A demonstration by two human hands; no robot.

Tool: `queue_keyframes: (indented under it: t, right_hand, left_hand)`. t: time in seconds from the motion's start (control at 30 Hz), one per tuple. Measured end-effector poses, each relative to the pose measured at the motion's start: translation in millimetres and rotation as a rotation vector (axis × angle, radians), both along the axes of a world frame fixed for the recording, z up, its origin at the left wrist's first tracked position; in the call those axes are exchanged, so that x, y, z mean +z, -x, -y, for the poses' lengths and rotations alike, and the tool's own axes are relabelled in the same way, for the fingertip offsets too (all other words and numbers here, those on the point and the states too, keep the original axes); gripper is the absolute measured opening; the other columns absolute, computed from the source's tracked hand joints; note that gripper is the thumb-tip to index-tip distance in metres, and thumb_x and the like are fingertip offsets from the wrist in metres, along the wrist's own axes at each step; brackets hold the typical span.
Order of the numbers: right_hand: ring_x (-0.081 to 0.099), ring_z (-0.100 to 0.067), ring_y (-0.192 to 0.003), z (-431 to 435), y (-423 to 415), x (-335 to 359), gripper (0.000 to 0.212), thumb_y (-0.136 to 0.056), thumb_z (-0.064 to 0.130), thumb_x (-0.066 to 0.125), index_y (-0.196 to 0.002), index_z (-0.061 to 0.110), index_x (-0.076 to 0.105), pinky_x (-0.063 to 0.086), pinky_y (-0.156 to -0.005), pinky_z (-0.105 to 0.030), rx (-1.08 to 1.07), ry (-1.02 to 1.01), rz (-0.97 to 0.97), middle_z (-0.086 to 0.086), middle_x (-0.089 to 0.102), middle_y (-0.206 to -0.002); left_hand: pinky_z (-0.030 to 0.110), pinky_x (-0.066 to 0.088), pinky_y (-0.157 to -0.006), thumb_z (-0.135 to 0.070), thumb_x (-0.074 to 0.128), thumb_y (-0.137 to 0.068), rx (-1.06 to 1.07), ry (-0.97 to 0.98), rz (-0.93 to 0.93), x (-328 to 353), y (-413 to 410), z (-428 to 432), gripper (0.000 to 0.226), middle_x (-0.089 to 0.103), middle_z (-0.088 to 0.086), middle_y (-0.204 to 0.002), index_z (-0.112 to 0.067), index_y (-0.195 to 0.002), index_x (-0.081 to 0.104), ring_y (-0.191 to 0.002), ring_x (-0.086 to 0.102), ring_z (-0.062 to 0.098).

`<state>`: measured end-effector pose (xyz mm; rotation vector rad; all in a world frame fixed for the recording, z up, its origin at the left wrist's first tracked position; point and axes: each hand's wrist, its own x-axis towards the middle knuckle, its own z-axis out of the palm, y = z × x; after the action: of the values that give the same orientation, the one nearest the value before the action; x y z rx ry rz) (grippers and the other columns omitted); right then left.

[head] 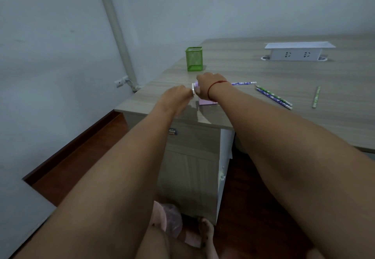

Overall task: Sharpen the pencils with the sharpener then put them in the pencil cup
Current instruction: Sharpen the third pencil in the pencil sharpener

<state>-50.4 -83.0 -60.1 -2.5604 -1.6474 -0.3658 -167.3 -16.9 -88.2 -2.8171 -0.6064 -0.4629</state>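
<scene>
Purple pencil (243,83) left-right, right hand (211,82) on sharpener (206,102)

Grey wood-grain desk (263,72) with white socket box (298,53) at the far side, drawer unit (192,157) below (small metal lock (172,131) on front), white pipe (117,33) and outlet (119,82) on wall, reddish floor (81,157), pink bag (170,218).
</scene>
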Motion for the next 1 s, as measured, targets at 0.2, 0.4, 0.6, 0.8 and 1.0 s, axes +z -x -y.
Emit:
queue_keyframes:
  t: [0.2,0.4,0.6,0.8,1.0]
  right_hand:
    - [0.056,-0.035,-0.114,-0.9,-3.9,-2.1,0.038,-0.096,0.032,0.037,-0.121,0.009,0.054,0.046,-0.091,-0.039,0.016,-0.003,-0.031,-0.016,0.057,-0.126]
    - [0.052,-0.034,-0.119,-1.4,-7.5,-8.3,0.041,-0.097,0.034,0.036,-0.129,0.009,0.048,0.044,-0.094,-0.041,0.029,-0.023,-0.018,-0.015,0.052,-0.131]
    - [0.051,-0.033,-0.121,0.1,-9.8,-10.8,0.042,-0.097,0.033,0.037,-0.129,0.008,0.047,0.043,-0.095,-0.04,0.055,-0.059,-0.01,-0.015,0.051,-0.133]
    - [0.05,-0.032,-0.122,2.6,-8.7,-12.2,0.043,-0.096,0.032,0.039,-0.132,0.009,0.045,0.042,-0.095,-0.039,0.057,-0.077,0.018,-0.012,0.049,-0.137]
    - [0.052,-0.032,-0.121,2.6,-9.1,-8.5,0.042,-0.097,0.033,0.039,-0.132,0.01,0.045,0.043,-0.093,-0.04,0.056,-0.055,0.028,-0.011,0.05,-0.136]
  left_hand:
    - [0.04,0.049,-0.072,-0.007,0.04,-0.097,0.066,0.104,-0.086,-9.5,-5.7,-1.7,0.024,0.065,0.02,-0.094,0.002,-0.093,0.063,-0.084,0.063,0.035]
    - [0.038,0.047,-0.079,-0.013,0.041,-0.098,0.108,0.15,-0.082,-19.2,-15.0,-7.5,0.027,0.065,0.02,-0.103,0.001,-0.1,0.064,-0.093,0.062,0.034]
    - [0.038,0.045,-0.077,-0.02,0.04,-0.098,0.124,0.267,-0.064,-19.8,-24.5,-23.1,0.031,0.066,0.019,-0.099,-0.004,-0.097,0.066,-0.08,0.058,0.028]
    - [0.035,0.041,-0.071,-0.02,0.042,-0.096,0.114,0.207,-0.124,-6.1,-35.3,-37.9,0.027,0.064,0.018,-0.099,-0.004,-0.097,0.064,-0.079,0.055,0.026]
    - [0.041,0.051,-0.073,-0.016,0.047,-0.094,0.014,-0.089,-0.18,11.3,-39.4,-55.4,0.018,0.066,0.013,-0.099,-0.008,-0.099,0.062,-0.09,0.063,0.035]
